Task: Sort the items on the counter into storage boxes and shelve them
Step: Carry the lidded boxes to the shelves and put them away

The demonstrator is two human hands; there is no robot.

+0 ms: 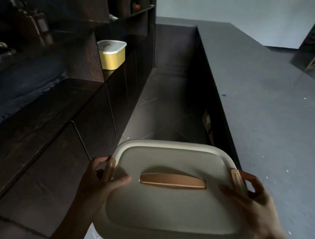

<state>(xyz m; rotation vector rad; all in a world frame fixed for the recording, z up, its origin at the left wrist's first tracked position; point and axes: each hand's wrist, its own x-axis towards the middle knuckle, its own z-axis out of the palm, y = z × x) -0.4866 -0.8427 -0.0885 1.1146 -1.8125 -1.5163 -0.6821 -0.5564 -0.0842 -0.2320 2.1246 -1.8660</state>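
I carry a storage box (172, 211) with a pale grey lid and a tan recessed handle, low in the middle of the view. My left hand (99, 179) grips its left side at the tan clip, thumb on the lid. On the right side my right hand (250, 196) holds the other clip the same way. A second box (112, 56), yellow with a white lid, stands on a dark wooden shelf (117, 69) at the upper left. The carried box's body is hidden under its lid.
Dark wood cabinets (61, 130) and shelving line the left. A long grey counter (266, 109) runs along the right. Between them a narrow tiled aisle (165, 110) leads away. A dark bowl (0, 52) sits on the left worktop.
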